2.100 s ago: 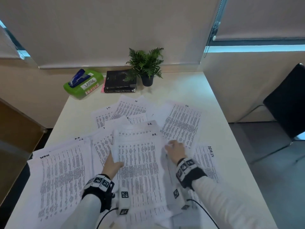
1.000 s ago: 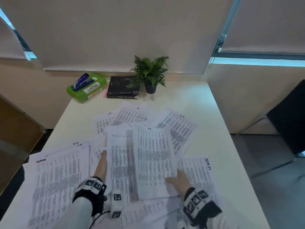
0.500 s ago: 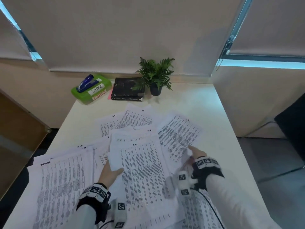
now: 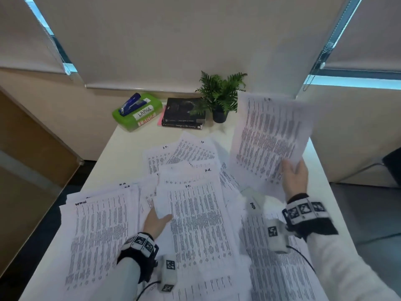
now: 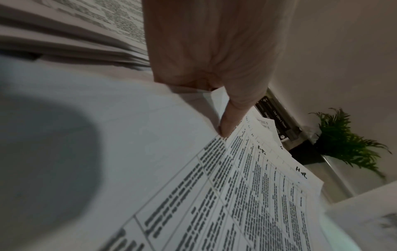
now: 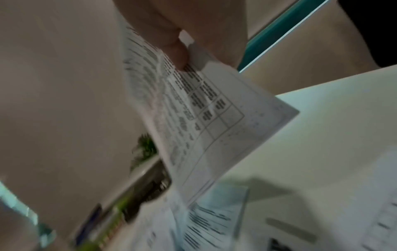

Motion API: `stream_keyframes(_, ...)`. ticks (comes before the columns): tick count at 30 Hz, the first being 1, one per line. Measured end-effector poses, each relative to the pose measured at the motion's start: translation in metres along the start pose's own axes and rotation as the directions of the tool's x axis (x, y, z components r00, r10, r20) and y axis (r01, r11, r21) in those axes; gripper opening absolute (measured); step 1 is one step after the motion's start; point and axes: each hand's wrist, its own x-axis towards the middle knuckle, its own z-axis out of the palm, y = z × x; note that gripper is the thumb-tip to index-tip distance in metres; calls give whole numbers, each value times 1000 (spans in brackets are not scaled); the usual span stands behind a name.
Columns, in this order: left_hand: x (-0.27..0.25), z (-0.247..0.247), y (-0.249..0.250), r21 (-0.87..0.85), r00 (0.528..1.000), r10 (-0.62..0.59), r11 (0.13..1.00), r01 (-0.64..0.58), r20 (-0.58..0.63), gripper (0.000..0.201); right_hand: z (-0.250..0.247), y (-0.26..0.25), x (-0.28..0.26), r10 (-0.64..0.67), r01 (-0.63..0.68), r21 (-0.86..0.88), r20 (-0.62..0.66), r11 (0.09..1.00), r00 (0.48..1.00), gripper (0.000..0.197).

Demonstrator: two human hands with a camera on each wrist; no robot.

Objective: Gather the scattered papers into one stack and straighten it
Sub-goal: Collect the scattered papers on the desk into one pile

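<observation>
Stapler on box, left of books; plant right.

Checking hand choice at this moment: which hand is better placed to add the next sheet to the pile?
Probably the right hand: it holds a lifted sheet off the table, while the left hand grips the centre pile.
</observation>
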Motion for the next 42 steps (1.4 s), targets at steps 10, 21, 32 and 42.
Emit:
stream_keyframes(10,-11,0,2,-217,986,-133,964,152,101,93,29,83,-52,543,-374,-408,474,833,693,68)
stream_keyframes(21,-10,9,-15,79,1000,11,997,-9,-23,94,-66,129,-74,407,-335,-856,-164,394,899,83)
stream_keyframes(32,-25,8,-16,55,994,84,995,-80,-74,81,-95,106,-72,566,-296,-779,91,553,819,56)
stream_keyframes(42,-43,5,-14,57,990,76,996,-70,-117,76,-105,-14,-28,91,-92,-11,322,996,942,28)
